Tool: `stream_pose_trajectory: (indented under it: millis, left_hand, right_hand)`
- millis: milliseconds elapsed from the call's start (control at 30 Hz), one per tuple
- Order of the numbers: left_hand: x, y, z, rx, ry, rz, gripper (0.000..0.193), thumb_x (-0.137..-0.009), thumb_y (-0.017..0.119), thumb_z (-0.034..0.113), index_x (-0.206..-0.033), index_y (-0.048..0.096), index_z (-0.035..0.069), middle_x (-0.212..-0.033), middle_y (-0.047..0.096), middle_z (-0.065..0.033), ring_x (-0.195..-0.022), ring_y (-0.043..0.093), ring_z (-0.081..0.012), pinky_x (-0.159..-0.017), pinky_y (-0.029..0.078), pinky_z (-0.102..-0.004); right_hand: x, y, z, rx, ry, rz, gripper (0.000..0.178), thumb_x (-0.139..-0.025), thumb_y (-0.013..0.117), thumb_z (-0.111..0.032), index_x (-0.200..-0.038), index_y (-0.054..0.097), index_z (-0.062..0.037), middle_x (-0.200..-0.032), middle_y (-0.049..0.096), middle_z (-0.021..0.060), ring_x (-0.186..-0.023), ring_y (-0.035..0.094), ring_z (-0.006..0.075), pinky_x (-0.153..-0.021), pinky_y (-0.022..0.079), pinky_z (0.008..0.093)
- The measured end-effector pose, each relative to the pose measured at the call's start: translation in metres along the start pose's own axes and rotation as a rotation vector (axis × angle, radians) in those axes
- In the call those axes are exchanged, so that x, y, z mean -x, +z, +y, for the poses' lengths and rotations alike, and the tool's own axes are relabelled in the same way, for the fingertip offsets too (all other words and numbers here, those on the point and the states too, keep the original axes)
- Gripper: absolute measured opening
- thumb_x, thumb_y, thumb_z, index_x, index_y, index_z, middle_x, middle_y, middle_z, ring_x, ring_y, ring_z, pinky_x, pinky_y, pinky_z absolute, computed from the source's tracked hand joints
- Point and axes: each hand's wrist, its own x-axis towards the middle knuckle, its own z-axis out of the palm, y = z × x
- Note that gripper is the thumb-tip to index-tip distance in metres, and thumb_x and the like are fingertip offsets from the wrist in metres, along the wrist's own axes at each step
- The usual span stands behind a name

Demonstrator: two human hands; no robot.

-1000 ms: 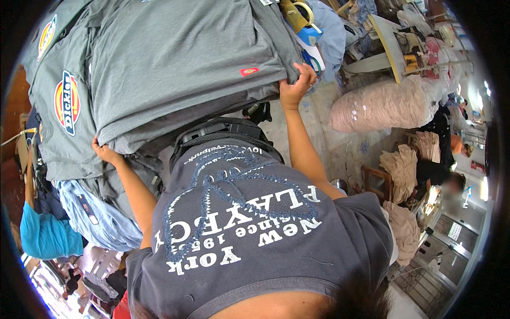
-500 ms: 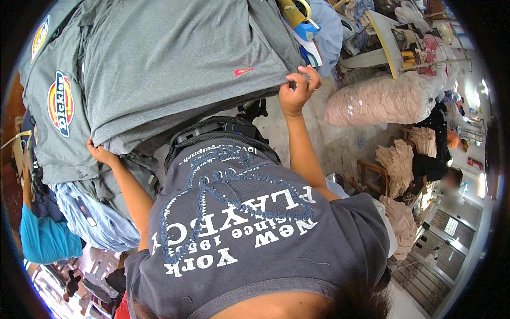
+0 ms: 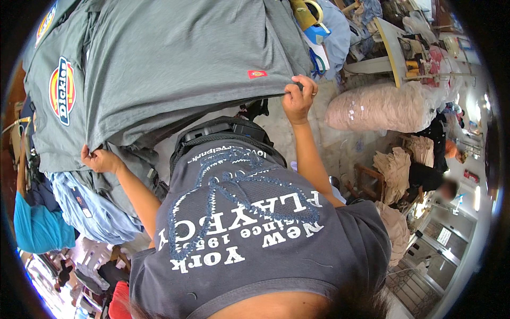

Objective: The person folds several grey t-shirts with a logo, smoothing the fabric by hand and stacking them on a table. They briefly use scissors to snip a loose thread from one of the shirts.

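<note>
A grey T-shirt (image 3: 180,58) lies spread over a pile of similar grey garments, its hem toward me. Near the hem's right end sits a small red label (image 3: 257,74). My left hand (image 3: 100,158) is closed on the hem's left corner, pinching it between thumb and fingers. At the right end, my right hand (image 3: 300,100) grips the other corner with curled fingers, a ring on one of them. Between my hands the hem is drawn fairly taut. Left of it lies another grey garment with a large round-and-banner emblem (image 3: 62,91).
Blue garments (image 3: 90,207) hang below the pile at left, near a person in a turquoise shirt (image 3: 40,223). A blue tape dispenser (image 3: 317,33) stands beyond my right hand. On the floor at right lies a big wrapped pinkish bundle (image 3: 374,106). Another person works at far right.
Both hands have pulled the hem slightly toward me, the left one more. The hem looks tauter, and the red label now lies flatter and farther right in view.
</note>
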Motion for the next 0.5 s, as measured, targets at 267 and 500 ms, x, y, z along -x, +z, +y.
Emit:
stream_pose_trajectory:
  millis: [267, 500]
  left_hand:
    - [-0.021, -0.081, 0.017, -0.019, 0.165, -0.538, 0.037, -0.063, 0.037, -0.017, -0.092, 0.054, -0.002, -0.090, 0.057, -0.0085, -0.082, 0.053, -0.0171, -0.076, 0.040, -0.0249]
    - [-0.036, -0.088, 0.182, 0.340, 0.129, -0.799, 0.019, -0.073, 0.055, -0.007, -0.092, 0.058, -0.003, -0.095, 0.055, -0.0121, -0.080, 0.052, -0.0173, -0.070, 0.041, -0.0235]
  right_hand:
    - [-0.002, -0.034, 0.025, 0.151, -0.034, -0.070, 0.014, -0.059, 0.053, 0.000, -0.065, 0.050, -0.0125, -0.088, 0.053, 0.0016, -0.086, 0.048, 0.0208, -0.077, 0.034, 0.0339]
    - [0.012, -0.016, 0.028, 0.008, 0.040, -0.251, 0.016, -0.056, 0.049, 0.001, -0.067, 0.050, -0.0099, -0.086, 0.050, 0.0045, -0.084, 0.046, 0.0251, -0.075, 0.035, 0.0362]
